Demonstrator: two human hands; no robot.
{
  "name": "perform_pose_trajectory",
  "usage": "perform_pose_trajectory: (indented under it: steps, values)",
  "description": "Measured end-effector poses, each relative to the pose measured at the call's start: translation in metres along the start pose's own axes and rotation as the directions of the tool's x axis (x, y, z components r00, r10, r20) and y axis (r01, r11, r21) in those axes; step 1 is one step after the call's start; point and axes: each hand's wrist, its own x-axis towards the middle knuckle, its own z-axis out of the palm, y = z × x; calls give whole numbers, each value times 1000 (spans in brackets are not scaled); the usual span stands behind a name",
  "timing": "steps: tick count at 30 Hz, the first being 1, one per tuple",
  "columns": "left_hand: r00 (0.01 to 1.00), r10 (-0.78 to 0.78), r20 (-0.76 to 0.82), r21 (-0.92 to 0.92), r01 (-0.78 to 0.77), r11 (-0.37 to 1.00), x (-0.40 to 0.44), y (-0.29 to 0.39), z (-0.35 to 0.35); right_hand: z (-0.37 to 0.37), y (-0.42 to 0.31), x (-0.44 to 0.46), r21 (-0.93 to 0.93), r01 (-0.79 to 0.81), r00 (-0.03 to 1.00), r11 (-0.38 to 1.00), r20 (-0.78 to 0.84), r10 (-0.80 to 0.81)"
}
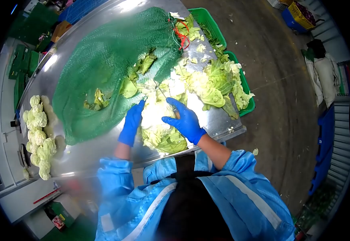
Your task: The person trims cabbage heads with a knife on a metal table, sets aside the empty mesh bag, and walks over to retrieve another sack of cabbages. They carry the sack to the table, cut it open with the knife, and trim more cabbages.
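A pale green cabbage [159,120] lies near the front edge of the metal table. Against its left side rests my left hand [133,122] in a blue glove, fingers stretched out and close together. My right hand [185,121], also gloved in blue, is at the cabbage's upper right, closed on a knife [161,90] whose thin blade points up and left; its handle is mostly hidden by the fingers. Loose cabbage leaves [213,82] are heaped beyond and to the right of the hands. A green mesh bag [98,60] with red ties is spread over the table's left and far part.
Trimmed cabbages [38,136] are stacked along the left of the metal table [84,158]. Green crates [245,105] with leaves stand beside the table's right edge. Scraps lie on the floor [271,80]. A blue crate [293,22] is at the far right.
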Motion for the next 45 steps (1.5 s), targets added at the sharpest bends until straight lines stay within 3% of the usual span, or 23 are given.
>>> perform_pose_trajectory:
  steps: [2, 3, 4, 5, 7, 8, 9, 11, 12, 13, 15, 19, 23, 26, 29, 30, 33, 34, 35, 38, 41, 45]
  values:
    - [942, -324, 90, 86, 317, 945, 14, 11, -15, -6, -8, 3, -32, 6, 1000, 999, 15, -6]
    - [1000, 8, -3, -99, -9, 995, 9, -2, -21, -8, -11, 5, -47, 7, 1000, 999, 24, -5]
    - [943, 275, -189, -30, -286, 958, -7, 16, -20, -3, 4, 9, -24, 138, 990, 990, -33, -139]
    - [786, 519, -337, 83, -524, 848, -27, 43, -15, -6, 1, 11, -28, 103, 995, 994, 5, -103]
    - [712, 692, -121, 96, -685, 722, -59, 64, -2, -15, -7, 13, -47, 28, 995, 998, 96, -24]
    - [719, 689, 91, 188, -692, 697, -72, 74, 7, -12, 2, 17, -17, 141, 988, 990, 63, -140]
    - [748, 648, 141, 232, -662, 713, -71, 66, 20, -12, 1, 17, -79, 130, 991, 988, 48, -126]
    - [729, 670, 137, 557, -616, 557, -64, 62, 30, -19, -3, 16, -201, 105, 994, 974, 9, -105]
    - [735, 673, 84, 522, -608, 599, -59, 56, 32, -32, -16, 9, -284, 97, 995, 954, 17, -96]
    - [741, 671, 26, 482, -597, 641, -55, 50, 33, -36, -14, 2, -309, 198, 966, 930, -98, -238]
    - [737, 676, 11, 460, -604, 651, -50, 50, 32, -52, -14, -19, -397, 194, 976, 897, -18, -219]
    - [742, 669, 40, 463, -607, 646, -52, 53, 30, -62, -10, -34, -465, 119, 977, 877, 211, -21]
    - [744, 666, 47, 450, -611, 651, -51, 50, 28, -70, -10, -36, -494, 185, 965, 849, 253, -63]
    - [750, 660, 39, 441, -606, 662, -54, 50, 27, -66, 8, -34, -485, 350, 937, 801, 181, -299]
    - [763, 643, -65, 433, -559, 707, -54, 44, 31, -57, -13, -34, -525, 218, 975, 823, 76, -209]
    - [767, 632, -115, 426, -536, 729, -53, 40, 34, -46, 4, -32, -557, 281, 947, 782, 31, -319]
    - [760, 579, -296, 389, -457, 800, -52, 35, 46, -17, 28, -20, -446, -23, 1000, 895, -12, 20]
    - [757, 569, -322, 423, -423, 801, -54, 36, 46, 0, 40, -14, -237, 87, 951, 968, -268, -151]
    - [766, 548, -336, 409, -406, 817, -55, 34, 44, 6, 55, -4, 291, -3, 953, 957, -290, 92]
    - [781, 509, -362, 327, -404, 854, -51, 22, 36, -13, 37, -2, 20, 48, 976, 999, -212, -43]
    - [774, 542, -327, 306, -456, 836, -54, 23, 34, -24, -28, -3, -195, 129, 979, 972, -131, -156]
    - [736, 644, -209, 492, -490, 720, -74, 44, 41, -11, -45, 30, -384, 333, 936, 861, 22, -352]
